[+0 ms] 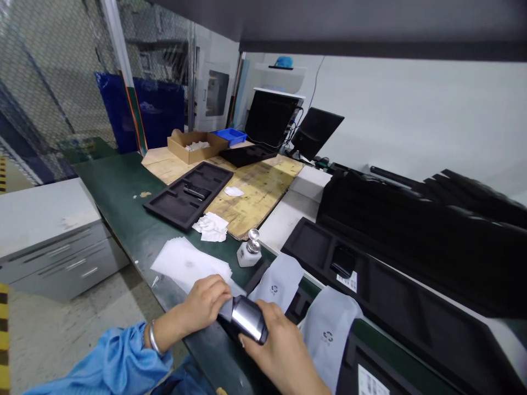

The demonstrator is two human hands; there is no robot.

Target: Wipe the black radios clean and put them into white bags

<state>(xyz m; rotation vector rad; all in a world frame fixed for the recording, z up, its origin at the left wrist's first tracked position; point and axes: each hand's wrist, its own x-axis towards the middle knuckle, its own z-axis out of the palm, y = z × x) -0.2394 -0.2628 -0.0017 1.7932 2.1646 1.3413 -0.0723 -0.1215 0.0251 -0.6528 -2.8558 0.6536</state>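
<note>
My right hand [284, 351] grips a small dark device with a shiny curved face [247, 323] at the near edge of the green bench. My left hand [206, 302] is closed on a thin white wipe pressed against the device's left end. Both hands meet over the bench edge. A blue sleeve and a metal bracelet [153, 337] show on my left wrist. A stack of white wipes [187, 266] lies just beyond my left hand.
A white pump bottle [250, 251] stands behind the wipes. Two grey pouches [280, 280] [329, 329] lie on black foam trays [395, 307] to the right. Another black tray [187, 195], a wooden board [255, 192], a cardboard box [196, 145] and monitors [269, 118] sit farther back. A grey cabinet [49, 236] stands left.
</note>
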